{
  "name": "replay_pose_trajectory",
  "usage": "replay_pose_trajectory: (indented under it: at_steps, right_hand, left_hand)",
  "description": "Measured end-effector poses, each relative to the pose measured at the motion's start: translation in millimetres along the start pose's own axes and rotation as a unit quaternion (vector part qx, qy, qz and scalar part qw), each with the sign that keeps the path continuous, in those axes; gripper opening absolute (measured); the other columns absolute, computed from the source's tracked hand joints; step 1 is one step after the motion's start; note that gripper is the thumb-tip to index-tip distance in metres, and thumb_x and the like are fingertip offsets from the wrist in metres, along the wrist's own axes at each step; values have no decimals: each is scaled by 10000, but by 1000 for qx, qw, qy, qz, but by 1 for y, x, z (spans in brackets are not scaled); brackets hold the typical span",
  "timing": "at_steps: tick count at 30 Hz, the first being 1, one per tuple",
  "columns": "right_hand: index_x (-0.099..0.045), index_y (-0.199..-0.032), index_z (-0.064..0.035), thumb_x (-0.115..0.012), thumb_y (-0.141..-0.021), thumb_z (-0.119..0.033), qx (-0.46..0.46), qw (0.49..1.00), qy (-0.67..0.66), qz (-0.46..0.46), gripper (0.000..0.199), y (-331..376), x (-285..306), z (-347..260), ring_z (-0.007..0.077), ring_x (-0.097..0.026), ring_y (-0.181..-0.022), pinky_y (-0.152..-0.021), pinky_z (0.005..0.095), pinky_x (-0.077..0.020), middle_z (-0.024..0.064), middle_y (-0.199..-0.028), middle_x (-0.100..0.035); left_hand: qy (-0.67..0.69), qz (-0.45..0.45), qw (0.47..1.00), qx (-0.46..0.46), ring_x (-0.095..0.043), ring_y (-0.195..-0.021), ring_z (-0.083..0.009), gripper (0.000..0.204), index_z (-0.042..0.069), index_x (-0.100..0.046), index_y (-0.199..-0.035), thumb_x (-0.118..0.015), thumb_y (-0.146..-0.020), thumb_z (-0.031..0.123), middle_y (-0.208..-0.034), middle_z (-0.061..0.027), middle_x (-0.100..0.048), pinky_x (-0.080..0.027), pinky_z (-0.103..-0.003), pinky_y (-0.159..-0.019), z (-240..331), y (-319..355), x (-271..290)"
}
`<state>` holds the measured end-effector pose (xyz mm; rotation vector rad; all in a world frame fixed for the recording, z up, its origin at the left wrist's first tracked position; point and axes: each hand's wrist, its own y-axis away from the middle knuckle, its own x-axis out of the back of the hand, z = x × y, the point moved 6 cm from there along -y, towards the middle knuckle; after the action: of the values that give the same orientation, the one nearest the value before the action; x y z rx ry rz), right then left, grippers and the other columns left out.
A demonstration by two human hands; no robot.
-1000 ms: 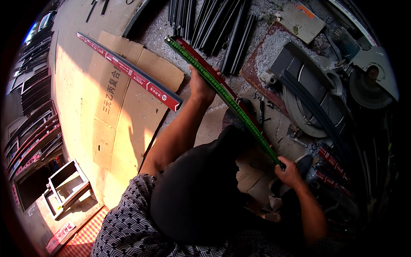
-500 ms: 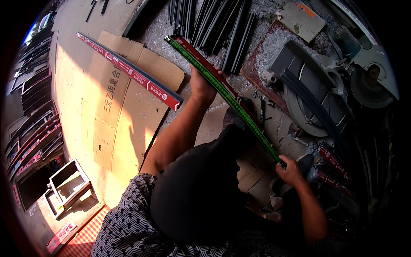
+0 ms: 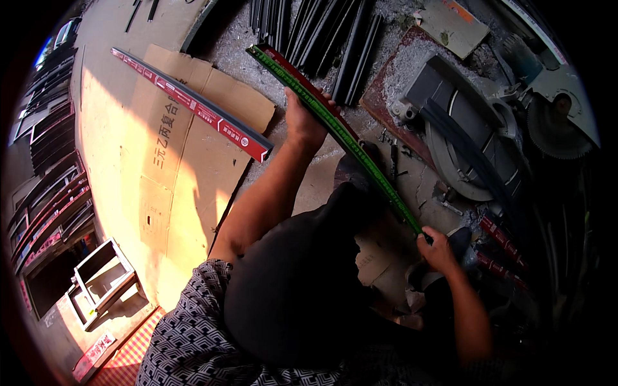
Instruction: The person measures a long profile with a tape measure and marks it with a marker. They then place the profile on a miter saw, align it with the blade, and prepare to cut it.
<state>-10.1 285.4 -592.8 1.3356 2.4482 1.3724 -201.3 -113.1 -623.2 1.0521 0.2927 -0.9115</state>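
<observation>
A long frame profile [image 3: 365, 161], with green printed film on one face and red film along another, slants across the middle from upper left to lower right. Around its upper half my left hand [image 3: 305, 122] is closed, fingertips showing on the far side. My right hand [image 3: 440, 249] pinches the lower right end. To the left, a second profile [image 3: 193, 104] with red and white film and a dark edge lies on a flattened cardboard sheet [image 3: 174, 193].
At the right stands a cutting saw with a round base [image 3: 454, 138] and toothed blade [image 3: 559, 128]; a dark bar lies across the base. Dark profiles [image 3: 322, 38] are bundled at the top among metal shavings. White-edged frames [image 3: 103, 276] stand lower left.
The held profile has tilted slightly, showing less red and more of its green face. Its upper end has risen a little. Both hands keep their hold.
</observation>
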Motion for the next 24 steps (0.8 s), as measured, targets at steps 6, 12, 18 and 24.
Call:
replay_pose_trajectory:
  at_steps: [6,12,18,24]
  right_hand:
    - [-633,-1097,-14,-565,-996,-298,-33,999,8,-31,308,-6,3,-12,384,-666,-830,-751,421,-498,249,-889,-652]
    - [-638,-1097,4,-561,-997,-284,-11,1000,10,-8,314,-13,10,-7,438,-657,-873,-797,472,-505,268,-933,-666]
    - [-657,-1241,-30,-559,-987,-275,-12,999,-17,-25,366,-17,16,-9,364,-681,-867,-837,439,-517,252,-932,-687]
    - [-652,-1327,-72,-556,-978,-292,-12,999,2,-51,424,-20,22,-17,345,-698,-912,-863,416,-529,252,-986,-713]
  left_hand:
    - [22,-52,998,0,-532,-903,-319,783,5,-508,-1107,-217,-1029,728,-978,-146,-547,-449,-515,-958,11,-2,7]
    - [57,-72,996,19,-504,-904,-319,610,-41,-506,-1051,-319,-1025,539,-972,-173,-526,-450,-511,-966,28,-14,11]
    - [83,-123,988,42,-526,-960,-352,542,-87,-537,-1061,-360,-1039,425,-1008,-205,-551,-451,-553,-998,40,-17,11]
    - [95,-45,994,15,-514,-934,-350,751,-71,-501,-1085,-167,-1057,602,-1014,-210,-531,-449,-565,-973,47,-20,18]
